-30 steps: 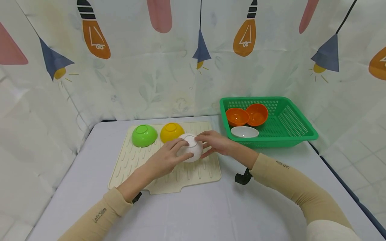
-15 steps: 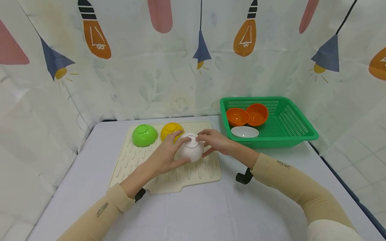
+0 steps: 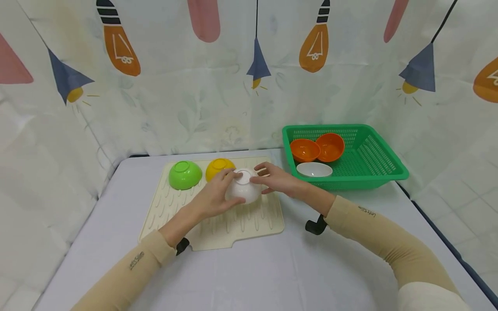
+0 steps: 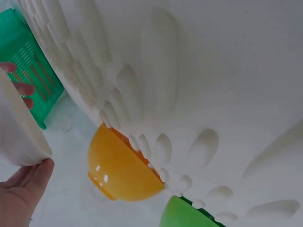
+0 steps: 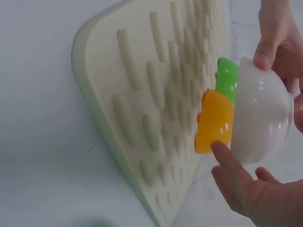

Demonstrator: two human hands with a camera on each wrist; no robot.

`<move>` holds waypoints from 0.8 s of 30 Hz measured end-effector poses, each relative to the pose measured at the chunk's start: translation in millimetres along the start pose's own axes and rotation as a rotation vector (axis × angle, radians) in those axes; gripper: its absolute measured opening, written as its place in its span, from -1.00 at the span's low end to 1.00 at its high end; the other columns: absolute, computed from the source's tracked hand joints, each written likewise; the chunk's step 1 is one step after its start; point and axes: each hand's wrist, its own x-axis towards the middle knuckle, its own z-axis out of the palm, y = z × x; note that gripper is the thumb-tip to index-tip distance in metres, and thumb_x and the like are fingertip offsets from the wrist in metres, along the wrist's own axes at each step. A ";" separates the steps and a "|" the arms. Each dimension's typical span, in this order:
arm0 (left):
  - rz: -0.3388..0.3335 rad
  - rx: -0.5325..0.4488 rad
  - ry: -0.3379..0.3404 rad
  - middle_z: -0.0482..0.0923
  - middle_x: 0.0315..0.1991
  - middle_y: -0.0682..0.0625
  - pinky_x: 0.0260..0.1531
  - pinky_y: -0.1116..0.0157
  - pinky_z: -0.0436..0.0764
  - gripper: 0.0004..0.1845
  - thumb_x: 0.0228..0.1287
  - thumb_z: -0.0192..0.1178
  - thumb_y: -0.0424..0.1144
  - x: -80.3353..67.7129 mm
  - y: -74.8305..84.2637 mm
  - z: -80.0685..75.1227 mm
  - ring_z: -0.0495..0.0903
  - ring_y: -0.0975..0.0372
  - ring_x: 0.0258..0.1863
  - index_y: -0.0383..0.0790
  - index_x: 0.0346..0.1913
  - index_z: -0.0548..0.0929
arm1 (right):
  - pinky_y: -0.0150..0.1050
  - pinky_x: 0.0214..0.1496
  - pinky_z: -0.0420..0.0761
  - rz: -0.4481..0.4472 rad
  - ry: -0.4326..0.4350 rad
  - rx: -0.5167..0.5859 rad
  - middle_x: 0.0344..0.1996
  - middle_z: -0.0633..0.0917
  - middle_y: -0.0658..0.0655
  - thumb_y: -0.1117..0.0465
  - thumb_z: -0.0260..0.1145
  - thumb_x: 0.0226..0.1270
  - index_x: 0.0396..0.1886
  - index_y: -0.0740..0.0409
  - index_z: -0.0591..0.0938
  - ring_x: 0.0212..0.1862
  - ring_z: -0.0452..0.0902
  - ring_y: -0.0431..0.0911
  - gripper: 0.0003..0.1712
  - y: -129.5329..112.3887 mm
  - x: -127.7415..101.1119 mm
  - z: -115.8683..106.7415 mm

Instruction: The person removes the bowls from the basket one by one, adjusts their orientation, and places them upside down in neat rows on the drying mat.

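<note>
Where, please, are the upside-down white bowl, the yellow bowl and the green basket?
upside-down white bowl [image 3: 243, 190], head view, on its side wall.
yellow bowl [image 3: 217, 166], head view, on its upturned base.
green basket [image 3: 383, 166], head view, on its right wall.

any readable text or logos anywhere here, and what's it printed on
"Let's Slim": small dark print on the left sleeve, only roughly legible.
Small dark print on the right sleeve: too small and tilted to read.
No text shows on the bowls, the drying mat or the green basket.
</note>
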 end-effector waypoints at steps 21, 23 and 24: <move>-0.067 -0.007 -0.011 0.49 0.18 -0.21 0.11 0.05 0.57 -0.37 0.22 0.51 0.03 46.2 -27.2 6.7 0.51 -0.03 0.10 -0.24 0.15 0.45 | -0.06 0.27 0.58 -0.359 0.158 -0.802 0.31 0.43 0.38 0.34 0.49 0.30 0.35 0.28 0.43 0.22 0.50 0.18 -0.33 -17.8 14.3 10.2; -0.076 -0.007 -0.018 0.50 0.19 -0.22 0.13 0.05 0.56 -0.36 0.21 0.50 0.04 52.2 -29.6 10.1 0.51 -0.04 0.11 -0.23 0.16 0.45 | -0.04 0.26 0.58 -0.333 0.169 -0.805 0.29 0.44 0.40 0.36 0.48 0.30 0.34 0.29 0.42 0.21 0.50 0.19 -0.34 -17.5 17.3 9.7; -0.080 -0.005 -0.023 0.51 0.19 -0.22 0.13 0.05 0.56 -0.36 0.21 0.50 0.05 55.0 -30.6 11.8 0.52 -0.04 0.11 -0.22 0.16 0.46 | -0.04 0.26 0.58 -0.323 0.173 -0.806 0.28 0.44 0.40 0.37 0.48 0.30 0.34 0.30 0.42 0.20 0.51 0.20 -0.34 -17.1 18.8 9.5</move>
